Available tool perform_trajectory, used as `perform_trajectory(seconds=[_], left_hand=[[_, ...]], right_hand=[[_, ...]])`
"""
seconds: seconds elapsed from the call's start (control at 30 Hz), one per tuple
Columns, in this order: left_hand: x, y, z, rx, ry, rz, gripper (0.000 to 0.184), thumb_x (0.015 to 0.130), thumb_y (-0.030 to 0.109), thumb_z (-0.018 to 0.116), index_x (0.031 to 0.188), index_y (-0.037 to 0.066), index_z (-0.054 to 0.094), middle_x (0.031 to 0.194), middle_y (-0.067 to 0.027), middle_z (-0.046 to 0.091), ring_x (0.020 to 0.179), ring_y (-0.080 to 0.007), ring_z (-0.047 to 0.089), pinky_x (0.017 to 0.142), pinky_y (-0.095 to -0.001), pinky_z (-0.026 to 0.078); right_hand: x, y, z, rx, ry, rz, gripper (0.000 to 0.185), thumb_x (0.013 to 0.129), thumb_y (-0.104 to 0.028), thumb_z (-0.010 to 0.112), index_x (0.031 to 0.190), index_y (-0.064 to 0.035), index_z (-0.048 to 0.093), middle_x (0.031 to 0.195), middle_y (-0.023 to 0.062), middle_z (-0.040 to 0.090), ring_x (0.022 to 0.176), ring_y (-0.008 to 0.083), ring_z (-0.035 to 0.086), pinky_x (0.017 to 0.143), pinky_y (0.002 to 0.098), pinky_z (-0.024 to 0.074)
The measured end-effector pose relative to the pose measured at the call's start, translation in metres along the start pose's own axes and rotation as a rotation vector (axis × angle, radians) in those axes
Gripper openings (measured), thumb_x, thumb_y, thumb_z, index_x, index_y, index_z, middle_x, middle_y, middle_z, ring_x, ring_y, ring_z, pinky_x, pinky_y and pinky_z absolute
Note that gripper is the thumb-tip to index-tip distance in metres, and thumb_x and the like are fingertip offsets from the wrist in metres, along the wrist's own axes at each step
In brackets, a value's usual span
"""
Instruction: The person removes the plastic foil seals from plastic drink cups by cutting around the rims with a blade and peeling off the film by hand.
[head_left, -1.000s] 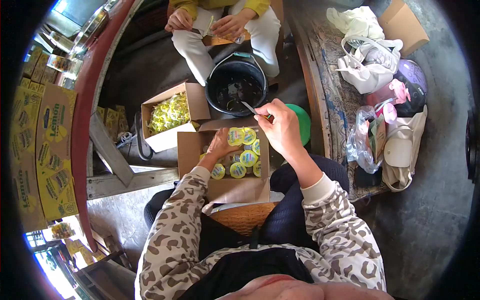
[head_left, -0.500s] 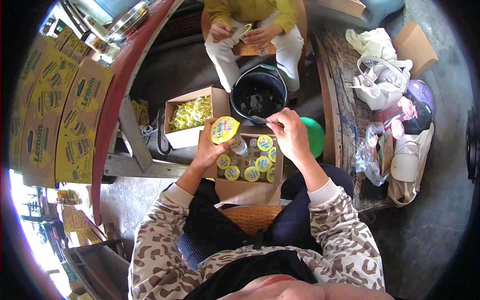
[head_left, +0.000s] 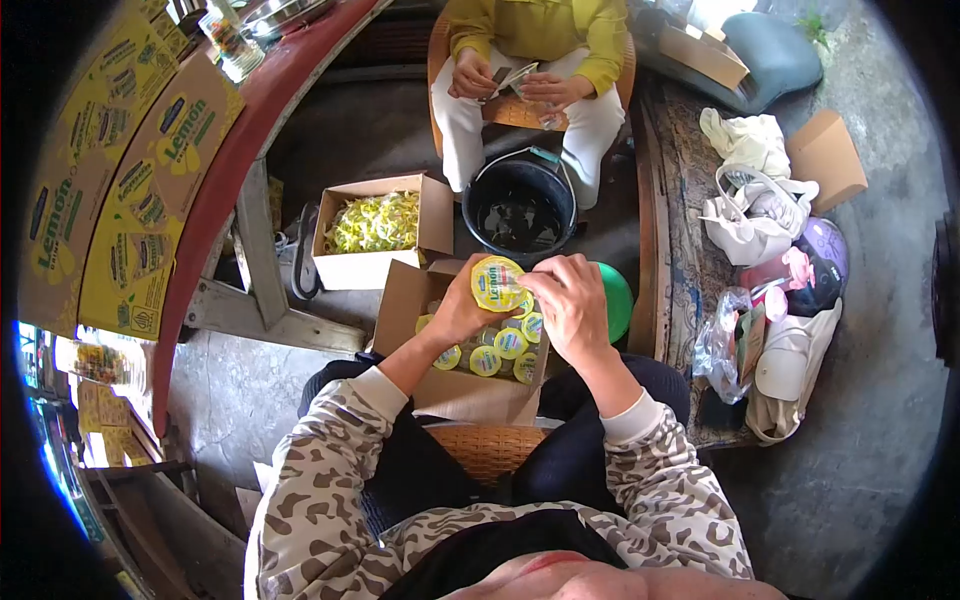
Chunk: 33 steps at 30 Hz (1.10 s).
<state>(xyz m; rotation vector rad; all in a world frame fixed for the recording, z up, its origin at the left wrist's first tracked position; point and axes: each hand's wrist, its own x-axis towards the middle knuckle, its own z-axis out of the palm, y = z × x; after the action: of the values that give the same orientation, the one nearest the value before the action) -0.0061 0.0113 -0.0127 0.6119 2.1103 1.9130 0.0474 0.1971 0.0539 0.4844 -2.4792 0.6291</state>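
1. Carton (head_left: 480, 398): beneath both hands.
2. Right hand (head_left: 570, 300): now brought to the lemon cup (head_left: 496, 285) at its rim; fingertips pressed together, pinched item indiscernible.
3. Left hand (head_left: 461, 312): fingers wrapped around the cup.
4. Lemon cup: above carton, now between both hands.

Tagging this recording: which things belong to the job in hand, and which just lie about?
Likely the job:
yellow-lidded plastic cup
brown cardboard box holding similar cups
yellow scraps in a cardboard carton

Probably lying about:
white handled bag
clear plastic bag
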Motion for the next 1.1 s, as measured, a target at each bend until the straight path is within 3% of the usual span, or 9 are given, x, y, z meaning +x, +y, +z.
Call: perform_trajectory(seconds=[0.27,0.33,1.1], left_hand=[[-0.004,0.003,0.006,0.065,0.031,0.008,0.071,0.069,0.013,0.09,0.126,0.003,0.049,0.113,-0.011,0.065,0.104,-0.0178,0.063,0.092,-0.0339,0.051],[-0.005,0.006,0.008,0.064,0.034,-0.012,0.073,0.069,0.014,0.09,0.128,0.003,0.048,0.113,-0.0108,0.065,0.105,-0.0181,0.063,0.092,-0.0342,0.051],[-0.008,0.004,0.022,0.088,0.081,0.02,0.073,0.069,0.015,0.09,0.128,0.003,0.048,0.112,-0.0125,0.066,0.103,-0.0209,0.065,0.09,-0.0353,0.053]], right_hand=[[-0.003,-0.007,0.007,-0.052,-0.024,-0.043,0.026,0.074,-0.006,0.071,0.097,-0.0171,0.072,0.094,-0.0034,0.06,0.089,0.0194,0.056,0.083,0.0371,0.0438],[-0.001,-0.01,0.005,-0.058,-0.001,-0.04,0.018,0.077,-0.008,0.071,0.094,-0.015,0.074,0.089,-0.0022,0.061,0.085,0.0203,0.057,0.079,0.0377,0.044],[-0.003,-0.014,0.004,-0.161,-0.049,-0.047,0.026,0.073,-0.005,0.068,0.097,-0.0152,0.07,0.093,-0.0017,0.059,0.089,0.0202,0.056,0.083,0.0381,0.0413]])
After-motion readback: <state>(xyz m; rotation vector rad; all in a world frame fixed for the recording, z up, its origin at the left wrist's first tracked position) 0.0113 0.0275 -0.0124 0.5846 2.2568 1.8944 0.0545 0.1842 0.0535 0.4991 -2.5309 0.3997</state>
